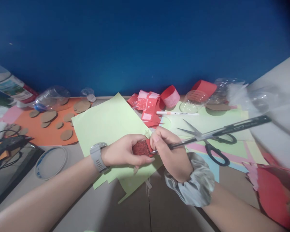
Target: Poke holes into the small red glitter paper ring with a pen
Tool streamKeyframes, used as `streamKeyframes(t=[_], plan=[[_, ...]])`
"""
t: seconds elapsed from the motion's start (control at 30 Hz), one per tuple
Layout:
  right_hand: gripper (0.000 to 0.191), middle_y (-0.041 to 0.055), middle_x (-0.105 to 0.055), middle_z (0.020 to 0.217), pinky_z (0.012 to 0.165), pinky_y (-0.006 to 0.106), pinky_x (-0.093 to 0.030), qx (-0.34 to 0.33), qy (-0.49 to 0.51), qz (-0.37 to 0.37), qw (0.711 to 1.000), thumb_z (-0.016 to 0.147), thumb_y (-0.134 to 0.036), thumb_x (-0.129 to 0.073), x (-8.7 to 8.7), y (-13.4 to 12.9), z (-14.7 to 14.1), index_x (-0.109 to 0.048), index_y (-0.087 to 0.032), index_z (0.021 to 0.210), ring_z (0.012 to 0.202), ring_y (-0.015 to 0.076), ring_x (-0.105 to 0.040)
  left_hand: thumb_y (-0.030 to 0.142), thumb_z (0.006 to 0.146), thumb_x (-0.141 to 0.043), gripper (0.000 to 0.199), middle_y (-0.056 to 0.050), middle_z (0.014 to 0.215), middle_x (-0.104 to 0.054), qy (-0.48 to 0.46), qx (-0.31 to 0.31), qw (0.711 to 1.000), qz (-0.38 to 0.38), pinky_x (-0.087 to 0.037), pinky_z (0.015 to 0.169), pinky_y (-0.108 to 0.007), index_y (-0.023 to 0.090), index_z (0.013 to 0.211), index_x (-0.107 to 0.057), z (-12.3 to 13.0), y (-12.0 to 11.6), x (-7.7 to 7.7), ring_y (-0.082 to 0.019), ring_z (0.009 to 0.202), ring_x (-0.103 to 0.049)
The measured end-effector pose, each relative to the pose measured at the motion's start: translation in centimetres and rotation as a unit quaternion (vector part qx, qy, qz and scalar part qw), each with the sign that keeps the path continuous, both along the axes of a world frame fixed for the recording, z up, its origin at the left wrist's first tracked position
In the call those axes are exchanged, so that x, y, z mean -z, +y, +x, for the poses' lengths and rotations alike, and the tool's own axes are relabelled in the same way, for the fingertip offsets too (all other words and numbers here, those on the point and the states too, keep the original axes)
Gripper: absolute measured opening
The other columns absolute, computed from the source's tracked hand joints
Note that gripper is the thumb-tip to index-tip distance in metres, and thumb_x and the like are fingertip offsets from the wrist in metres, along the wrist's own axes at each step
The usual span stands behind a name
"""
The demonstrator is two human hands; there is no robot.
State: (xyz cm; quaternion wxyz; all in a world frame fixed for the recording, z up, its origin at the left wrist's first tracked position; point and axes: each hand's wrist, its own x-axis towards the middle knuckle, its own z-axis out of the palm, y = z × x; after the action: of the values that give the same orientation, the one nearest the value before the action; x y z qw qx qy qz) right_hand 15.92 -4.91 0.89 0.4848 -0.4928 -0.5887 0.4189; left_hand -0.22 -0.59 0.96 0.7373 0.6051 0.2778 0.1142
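Observation:
A small red piece (140,148) with dark crosshatched lines is pinched between the thumb and fingers of my left hand (125,151), whose wrist bears a grey watch. My right hand (168,148) is closed around a black pen (207,133); the pen's tip touches or nearly touches the red piece's right edge, and the curled fingers rest against that side. Both hands are over a light green paper sheet (108,119). A grey scrunchie circles my right wrist. Black-handled scissors (216,154) lie half open beyond the pen, on layered coloured papers.
Cardboard discs (49,116) lie on orange paper (33,129) at left, near a glue gun (8,151) and a clear ring lid (50,162). Red paper pieces (151,106), a white marker (177,113) and plastic bottle parts (195,98) line the blue wall (145,48).

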Motion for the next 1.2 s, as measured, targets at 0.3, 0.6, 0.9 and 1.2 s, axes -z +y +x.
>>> streamKeyframes(t=[0.3,0.6,0.9,1.2], plan=[[0.027,-0.0051,-0.035,0.056,0.050,0.024,-0.028,-0.009,-0.003,0.002,1.000,0.086,-0.014,-0.040,0.01,-0.07,0.15,-0.038,-0.020,0.059,0.053,0.0092,-0.033,0.031,0.076,-0.070,0.028,0.003,0.059,-0.057,0.004,0.000,1.000,0.000,-0.047,0.044,-0.017,0.014,0.085,-0.050,-0.03,-0.01,0.13,-0.009,0.046,-0.057],[0.029,-0.0051,-0.036,0.056,0.049,0.023,-0.028,0.000,0.044,-0.029,0.999,0.088,-0.017,-0.041,-0.06,0.09,0.10,-0.039,-0.020,0.060,0.052,0.0089,-0.034,0.031,0.075,-0.071,0.029,0.003,0.061,-0.056,-0.003,-0.003,1.000,-0.014,-0.047,0.044,-0.017,0.014,0.084,-0.049,-0.04,-0.01,0.15,-0.008,0.048,-0.057],[0.036,-0.0030,-0.044,0.058,0.046,0.025,-0.028,0.066,0.162,-0.042,0.984,0.093,-0.037,-0.040,0.23,0.49,0.18,-0.045,-0.020,0.062,0.048,0.0088,-0.036,0.036,0.094,-0.046,0.022,-0.004,0.067,-0.061,-0.057,0.058,0.997,0.005,-0.046,0.061,-0.023,0.014,0.092,-0.047,-0.09,0.15,-0.09,-0.013,0.064,-0.061],[0.034,-0.0024,-0.044,0.057,0.044,0.028,-0.024,0.133,0.200,0.007,0.971,0.092,-0.036,-0.045,-0.05,-0.10,-0.10,-0.048,-0.020,0.062,0.046,0.0097,-0.034,0.036,0.094,-0.045,0.023,-0.005,0.071,-0.062,-0.060,0.023,0.998,0.017,-0.049,0.066,-0.026,0.013,0.090,-0.049,0.30,-0.34,0.48,-0.014,0.068,-0.063]])
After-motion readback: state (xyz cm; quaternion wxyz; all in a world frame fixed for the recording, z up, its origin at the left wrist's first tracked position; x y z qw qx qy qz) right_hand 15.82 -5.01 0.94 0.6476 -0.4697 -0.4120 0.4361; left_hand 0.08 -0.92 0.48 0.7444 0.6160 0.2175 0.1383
